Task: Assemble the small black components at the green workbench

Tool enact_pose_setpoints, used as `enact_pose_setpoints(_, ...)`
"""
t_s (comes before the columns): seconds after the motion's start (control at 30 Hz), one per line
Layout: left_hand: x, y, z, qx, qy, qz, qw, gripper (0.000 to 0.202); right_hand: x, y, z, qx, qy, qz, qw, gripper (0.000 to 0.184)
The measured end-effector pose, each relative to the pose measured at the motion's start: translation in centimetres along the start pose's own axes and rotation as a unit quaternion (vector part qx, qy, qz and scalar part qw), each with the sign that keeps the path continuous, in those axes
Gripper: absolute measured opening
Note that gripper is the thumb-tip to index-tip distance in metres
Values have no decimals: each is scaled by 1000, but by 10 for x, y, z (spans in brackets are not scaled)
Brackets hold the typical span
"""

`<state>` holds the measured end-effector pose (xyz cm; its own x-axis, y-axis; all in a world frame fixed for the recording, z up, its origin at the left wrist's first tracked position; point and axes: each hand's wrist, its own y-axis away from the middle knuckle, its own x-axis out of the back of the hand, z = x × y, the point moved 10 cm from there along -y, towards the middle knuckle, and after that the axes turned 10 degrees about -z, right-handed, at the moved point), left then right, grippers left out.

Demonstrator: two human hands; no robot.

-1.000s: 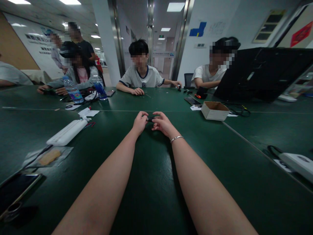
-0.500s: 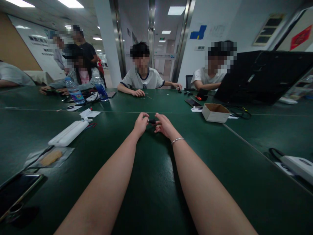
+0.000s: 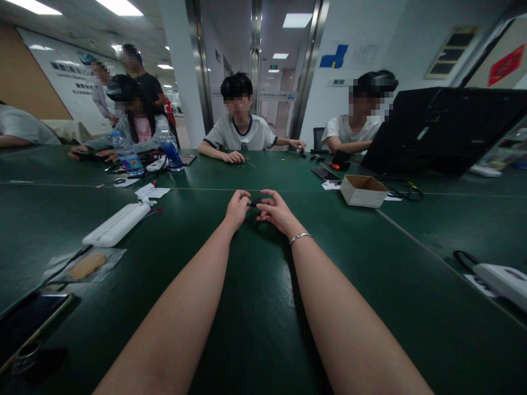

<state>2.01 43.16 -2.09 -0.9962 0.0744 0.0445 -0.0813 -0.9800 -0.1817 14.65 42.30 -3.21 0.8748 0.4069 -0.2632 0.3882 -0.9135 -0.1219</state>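
My two forearms stretch out over the dark green table and meet near its middle. My left hand and my right hand both pinch a small black part between their fingertips, just above the tabletop. The part is too small to name. A thin silver bracelet sits on my right wrist.
An open cardboard box lies right of my hands, a white long case to the left. A phone and a clear bag with a tan piece lie near left. A black laptop stands far right. Several people sit across the table.
My hands stay together on the small black part; the fingers shifted slightly around it. The view has tilted a little, nothing else has moved.
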Motion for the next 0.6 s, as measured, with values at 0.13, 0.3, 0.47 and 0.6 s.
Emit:
enact_pose_setpoints(0.13,0,-1,-1,0,0,2,1000,15,4,0,5,-20,-11,23,999,31)
enact_pose_setpoints(0.3,2,-2,-3,-4,-4,5,1000,14,2,0,2,-9,-9,3,1000,37)
enact_pose_setpoints(0.47,2,-4,-4,-6,3,7,1000,13,3,1,4,-16,-13,13,1000,33)
enact_pose_setpoints(0.6,3,-4,-4,-4,-2,10,1000,13,2,1,6,-32,-20,9,999,13)
